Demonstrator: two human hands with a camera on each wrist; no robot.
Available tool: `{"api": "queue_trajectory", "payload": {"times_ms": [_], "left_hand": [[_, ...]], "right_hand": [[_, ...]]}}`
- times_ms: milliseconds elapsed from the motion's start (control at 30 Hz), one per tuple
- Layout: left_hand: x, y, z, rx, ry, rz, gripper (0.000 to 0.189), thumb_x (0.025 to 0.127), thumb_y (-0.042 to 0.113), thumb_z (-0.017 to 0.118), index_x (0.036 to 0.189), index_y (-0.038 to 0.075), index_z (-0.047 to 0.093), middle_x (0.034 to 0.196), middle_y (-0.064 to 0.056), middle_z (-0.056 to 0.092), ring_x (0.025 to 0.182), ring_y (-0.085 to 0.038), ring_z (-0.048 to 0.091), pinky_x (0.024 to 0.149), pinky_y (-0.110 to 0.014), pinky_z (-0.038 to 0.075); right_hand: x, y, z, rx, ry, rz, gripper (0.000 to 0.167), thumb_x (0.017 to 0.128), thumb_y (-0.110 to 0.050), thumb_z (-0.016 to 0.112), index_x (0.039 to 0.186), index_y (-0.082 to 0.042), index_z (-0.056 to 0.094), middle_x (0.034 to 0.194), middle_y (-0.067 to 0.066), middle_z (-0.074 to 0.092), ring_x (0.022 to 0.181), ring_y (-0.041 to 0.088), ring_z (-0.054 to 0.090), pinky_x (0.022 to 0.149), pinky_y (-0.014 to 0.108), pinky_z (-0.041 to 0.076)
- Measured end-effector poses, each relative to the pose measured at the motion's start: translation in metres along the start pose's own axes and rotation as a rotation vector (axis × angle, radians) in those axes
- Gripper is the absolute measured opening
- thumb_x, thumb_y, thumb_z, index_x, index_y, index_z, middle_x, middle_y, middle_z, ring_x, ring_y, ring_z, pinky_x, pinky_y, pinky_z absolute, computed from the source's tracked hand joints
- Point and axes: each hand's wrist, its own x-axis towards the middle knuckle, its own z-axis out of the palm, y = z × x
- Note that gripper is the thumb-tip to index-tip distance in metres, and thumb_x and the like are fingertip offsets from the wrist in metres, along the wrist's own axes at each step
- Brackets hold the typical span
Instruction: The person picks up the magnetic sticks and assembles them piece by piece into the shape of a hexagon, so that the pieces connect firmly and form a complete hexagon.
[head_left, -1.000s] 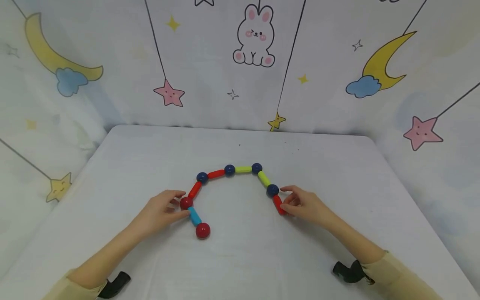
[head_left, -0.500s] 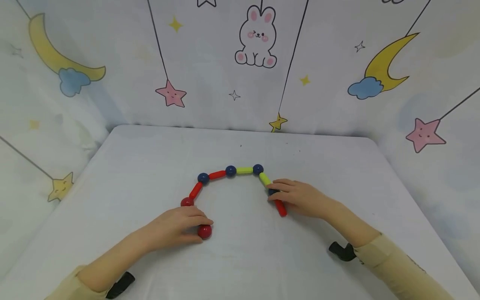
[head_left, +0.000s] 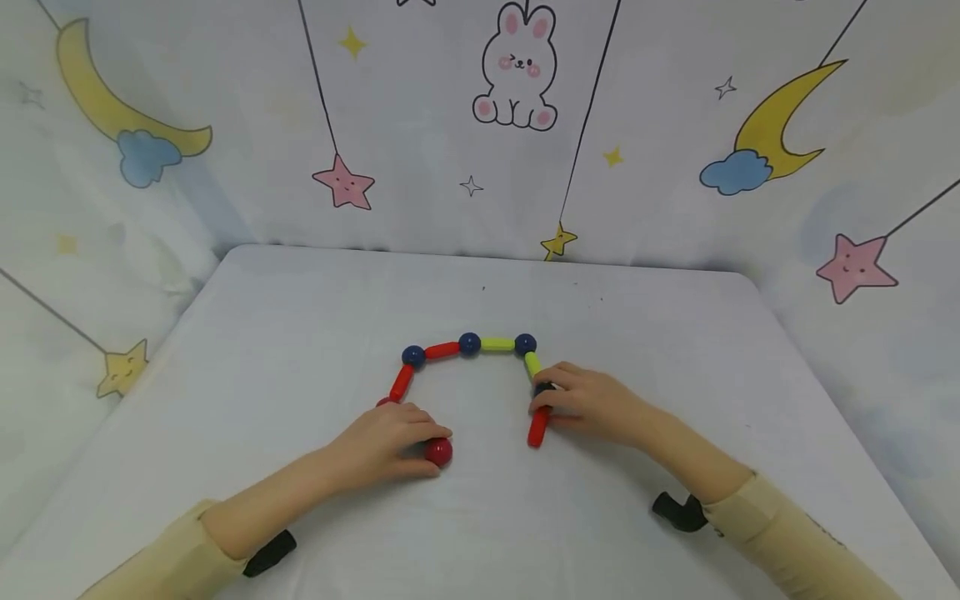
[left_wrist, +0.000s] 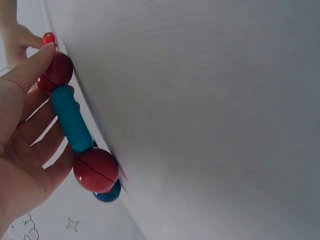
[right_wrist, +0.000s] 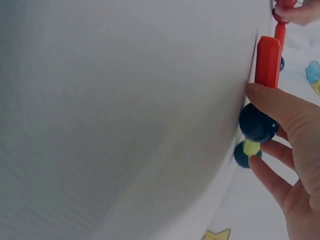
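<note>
A bent chain of magnetic sticks and balls lies on the white table [head_left: 480,517], curving away from me. My left hand [head_left: 382,448] pinches the red end ball [head_left: 438,452] between thumb and fingers. The blue stick [left_wrist: 72,119] joins it to a second red ball [left_wrist: 96,170], mostly covered by that hand in the head view. On the other side, my right hand [head_left: 588,402] grips the chain at a dark blue ball [right_wrist: 258,123], its thumb against the red end stick [head_left: 538,427]. The free end of this stick points toward me, apart from the red end ball.
The far part of the chain has two red sticks [head_left: 442,351], yellow-green sticks [head_left: 497,344] and dark blue balls [head_left: 469,343]. A patterned cloth [head_left: 420,108] hangs behind the table. Black wrist devices [head_left: 679,512] sit under both forearms.
My left hand has come down onto the red end ball and shifted it right. My right hand has taken hold at the dark blue ball, and the red end stick has swung left.
</note>
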Motion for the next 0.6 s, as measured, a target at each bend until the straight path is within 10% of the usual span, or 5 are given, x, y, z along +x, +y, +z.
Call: {"api": "queue_trajectory", "payload": {"times_ms": [600], "left_hand": [[0.034,0.019,0.017,-0.02,0.022,-0.115,0.044,0.081,0.041,0.078,0.117,0.016,0.07,0.098,0.005,0.067,0.09,-0.009,0.059,0.073,-0.022,0.051]], "right_hand": [[0.01,-0.024,0.011,-0.089,0.063,0.038,0.027,0.079,-0.027,0.083,0.098,-0.014,0.068,0.1,-0.001,0.063,0.097,0.013,0.055,0.07,0.021,0.054]]}}
